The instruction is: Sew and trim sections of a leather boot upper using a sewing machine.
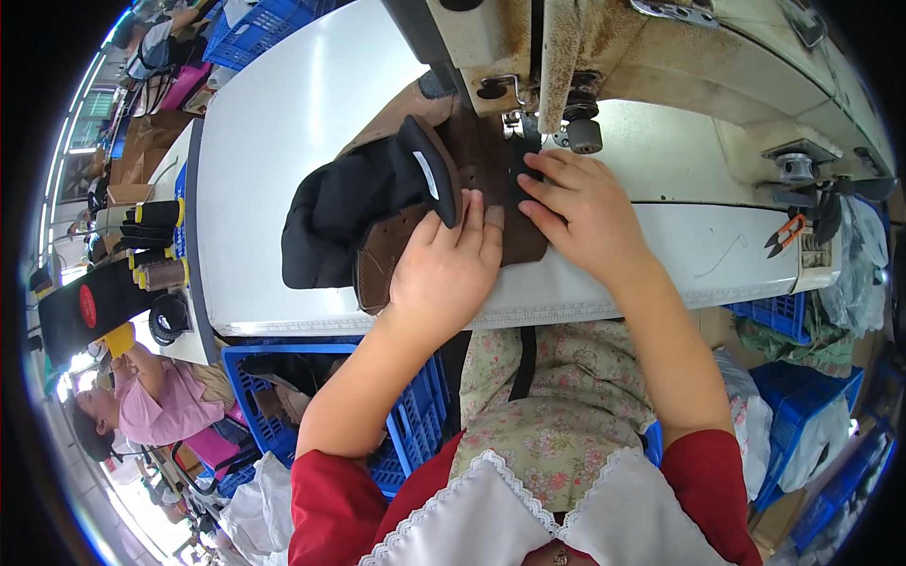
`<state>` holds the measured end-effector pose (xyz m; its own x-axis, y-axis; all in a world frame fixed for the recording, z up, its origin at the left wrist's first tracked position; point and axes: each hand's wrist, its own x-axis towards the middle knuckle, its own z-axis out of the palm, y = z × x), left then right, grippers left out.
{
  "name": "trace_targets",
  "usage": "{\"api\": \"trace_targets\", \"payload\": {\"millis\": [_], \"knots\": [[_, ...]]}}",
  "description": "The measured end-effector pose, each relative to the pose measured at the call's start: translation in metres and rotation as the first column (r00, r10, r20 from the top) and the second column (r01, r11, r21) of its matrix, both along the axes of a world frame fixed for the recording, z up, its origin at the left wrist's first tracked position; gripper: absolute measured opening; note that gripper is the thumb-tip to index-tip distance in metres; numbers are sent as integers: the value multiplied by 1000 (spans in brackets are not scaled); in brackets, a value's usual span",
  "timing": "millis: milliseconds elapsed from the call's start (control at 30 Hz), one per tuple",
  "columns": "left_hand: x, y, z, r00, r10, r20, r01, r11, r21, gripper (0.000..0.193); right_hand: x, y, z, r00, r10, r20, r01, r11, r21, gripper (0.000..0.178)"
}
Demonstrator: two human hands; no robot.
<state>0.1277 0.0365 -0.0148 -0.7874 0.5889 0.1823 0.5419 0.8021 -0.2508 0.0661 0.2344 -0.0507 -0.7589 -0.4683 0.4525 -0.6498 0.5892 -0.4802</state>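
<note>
Brown piece [522,245] at presser foot [512,124]; looks mid-sew, remaining seam unclear. Left hand [446,269], right hand [590,215] laid on it, unclenched.

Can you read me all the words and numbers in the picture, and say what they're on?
None that I can quote for you; these have marks:
White strip on the black padded piece: any print is too small to read.
Red oval badge on a dark cover at the left: too blurred to read.
Ruler markings along the table's front edge: too fine to read.
</note>
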Motion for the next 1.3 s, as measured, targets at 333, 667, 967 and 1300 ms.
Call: {"api": "trace_targets", "payload": {"millis": [333,667,967,1300], "knots": [[-3,-9,-1,999,-33,10,32,998,49,46,-11,7,0,998,54,25,-54,998,-10,18],[-3,-5,0,999,-35,-6,35,999,24,44,-8,5,-1,998,46,32,-45,998,-40,18],[-3,-3,3,999,-42,-21,42,999,-6,44,-4,2,-2,1000,10,5,-10,1000,-23,19],[0,6,-2,997,-22,-75,19,999,-44,41,-8,6,2,999,36,31,-35,999,-8,18]]}}
